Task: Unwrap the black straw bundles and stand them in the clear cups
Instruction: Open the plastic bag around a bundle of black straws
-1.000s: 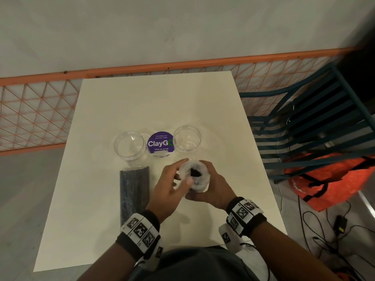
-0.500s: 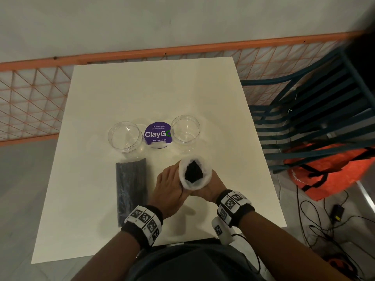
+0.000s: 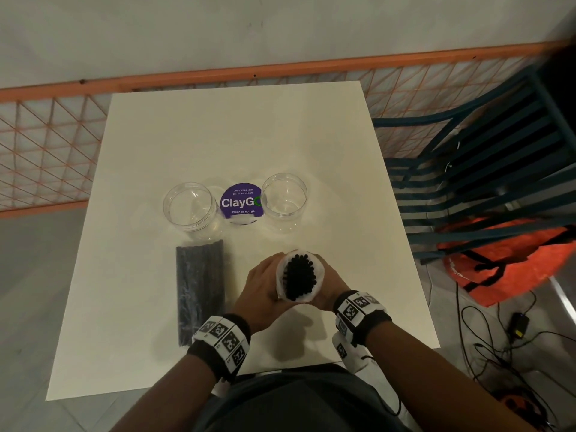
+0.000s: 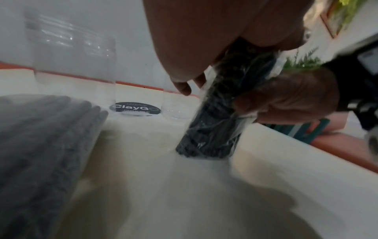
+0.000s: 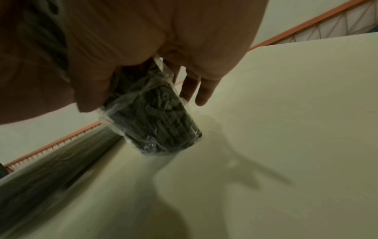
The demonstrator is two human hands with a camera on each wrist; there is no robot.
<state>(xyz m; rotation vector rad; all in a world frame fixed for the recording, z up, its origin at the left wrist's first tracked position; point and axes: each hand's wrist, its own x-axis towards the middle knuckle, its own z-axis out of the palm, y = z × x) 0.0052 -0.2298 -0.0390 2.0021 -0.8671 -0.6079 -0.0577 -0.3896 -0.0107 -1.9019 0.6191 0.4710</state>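
Note:
A bundle of black straws [image 3: 300, 277] in clear plastic wrap stands upright on the white table [image 3: 237, 135], its open top ringed by pushed-down wrap. My left hand [image 3: 263, 283] and right hand [image 3: 327, 286] both grip its sides. The left wrist view shows the bundle's wrapped lower end [image 4: 212, 129] resting on the table; the right wrist view shows that wrapped end [image 5: 161, 127] as well. A second wrapped bundle [image 3: 199, 288] lies flat to the left. Two clear cups [image 3: 190, 205] [image 3: 284, 198] stand empty behind.
A round purple ClayGo sticker [image 3: 241, 202] sits between the cups. An orange mesh fence [image 3: 46, 145] runs behind and left of the table. A dark teal slatted chair [image 3: 473, 176], an orange bag [image 3: 511, 260] and floor cables [image 3: 505, 338] lie to the right.
The wrap has slid down the upright bundle, so the black straw tips now show plainly. Both hands have moved lower along its sides.

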